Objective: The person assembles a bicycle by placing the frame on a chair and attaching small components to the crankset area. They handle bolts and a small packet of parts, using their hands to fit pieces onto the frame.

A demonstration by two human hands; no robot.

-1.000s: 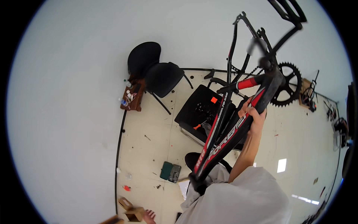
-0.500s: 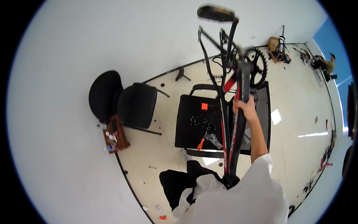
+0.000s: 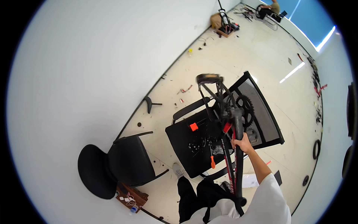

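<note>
My right hand is wrapped round the thick tube of a black bicycle frame with red and white markings. The frame stands steeply in front of me, its lower end close to my body. At its upper end are a toothed chainring and a crank with a black pedal. Behind the frame is a black office chair with a mesh back. Its seat carries an orange-handled screwdriver, an orange-red block-shaped piece, small loose parts and a clear plastic bag. My left hand is out of view.
A second black chair stands at the left, beside a brown box with cables. A saddle-like part lies by the wall. Far off, a person sits near bike parts. A tyre leans at the right wall.
My view has turned, so the room and chairs sit differently in it. The frame's crank end appears lower and over the chair's mesh back. My right hand keeps its grip.
</note>
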